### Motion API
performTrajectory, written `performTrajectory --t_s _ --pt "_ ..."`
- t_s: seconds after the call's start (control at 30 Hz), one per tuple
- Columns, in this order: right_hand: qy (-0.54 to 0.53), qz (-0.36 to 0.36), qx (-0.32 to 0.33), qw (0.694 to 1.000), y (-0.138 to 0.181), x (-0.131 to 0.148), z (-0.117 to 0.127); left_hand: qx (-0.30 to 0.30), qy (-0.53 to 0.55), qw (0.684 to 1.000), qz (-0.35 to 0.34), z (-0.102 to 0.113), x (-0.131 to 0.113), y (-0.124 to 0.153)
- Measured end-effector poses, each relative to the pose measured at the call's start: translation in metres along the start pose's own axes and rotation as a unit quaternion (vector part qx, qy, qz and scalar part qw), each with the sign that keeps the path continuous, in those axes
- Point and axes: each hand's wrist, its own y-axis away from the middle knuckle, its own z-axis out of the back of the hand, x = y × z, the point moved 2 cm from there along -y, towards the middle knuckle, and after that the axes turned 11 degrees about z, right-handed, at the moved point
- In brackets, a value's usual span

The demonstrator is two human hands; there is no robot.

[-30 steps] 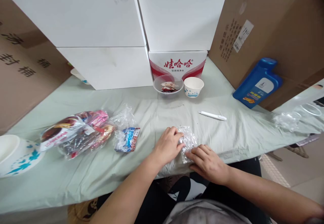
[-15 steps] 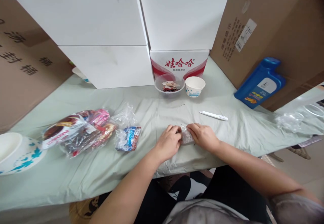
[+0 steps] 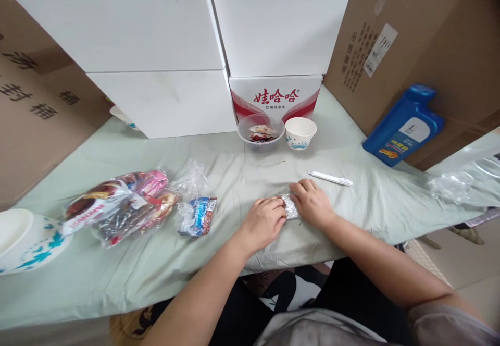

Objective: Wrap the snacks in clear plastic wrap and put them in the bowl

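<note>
Between my two hands, on the green cloth, lies a small packet in clear, shiny plastic wrap [image 3: 290,208]; what is inside it I cannot make out. My left hand [image 3: 265,219] has its fingers curled over the packet's left end. At the right end, my right hand [image 3: 313,202] presses its bent fingers onto the wrap. Both hands rest low on the table. Just beyond the right hand is a white utility knife [image 3: 330,178], apart from it.
Left of my hands lie a blue wrapped packet [image 3: 198,215] and bagged snacks [image 3: 121,202]. Behind stand a clear plastic bowl [image 3: 261,140] with sachets and a paper bowl [image 3: 300,133]. A blue bottle [image 3: 404,127] leans by a cardboard box [image 3: 414,49] at right.
My left hand has flattened and come further over the packet. My right hand has turned and its fingers have shifted on the right end. The wrap looks smoother and tighter.
</note>
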Motion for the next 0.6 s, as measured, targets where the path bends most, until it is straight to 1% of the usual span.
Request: performTrajectory --t_s 0.1,0.13,0.17,0.2,0.27,0.33,0.4,0.43,0.47,0.53,0.57,0.6 --pt "-0.018 -0.001 -0.084 0.996 0.006 -0.014 0.012 0.008 0.009 1.0 0.002 0.002 0.001 0.0" --pt "-0.041 0.02 -0.099 0.994 0.01 -0.014 0.016 0.01 0.009 1.0 0.001 0.002 0.001 0.0" --pt "-0.071 0.057 -0.098 0.991 0.013 -0.011 0.02 0.011 0.009 1.0 -0.002 0.002 0.001 0.0" --pt "-0.104 0.103 -0.082 0.986 0.017 -0.006 0.022 0.012 0.009 1.0 -0.006 0.002 0.001 0.0" --pt "-0.157 0.182 -0.024 0.97 0.022 0.004 0.023 -0.004 0.015 1.0 -0.007 0.003 0.001 0.0" --pt "-0.186 0.215 0.014 0.959 0.022 0.007 0.024 -0.057 0.015 0.998 0.015 0.007 0.003 0.001" --pt "-0.194 0.209 -0.002 0.958 0.012 -0.003 0.03 -0.129 0.012 0.99 0.054 0.011 0.006 0.001" --pt "-0.188 0.197 -0.028 0.962 0.002 -0.012 0.036 -0.158 0.01 0.985 0.071 0.013 0.008 0.002" --pt "-0.172 0.177 -0.062 0.967 -0.01 -0.024 0.044 -0.176 0.01 0.981 0.081 0.014 0.01 0.002" --pt "-0.104 0.106 -0.143 0.979 -0.042 -0.053 0.061 -0.177 0.01 0.981 0.084 0.012 0.013 0.001" --pt "-0.064 0.068 -0.175 0.98 -0.059 -0.067 0.068 -0.166 0.006 0.983 0.082 0.01 0.014 0.001" --pt "-0.03 0.035 -0.191 0.981 -0.078 -0.081 0.073 -0.149 -0.001 0.986 0.08 0.007 0.014 -0.001"
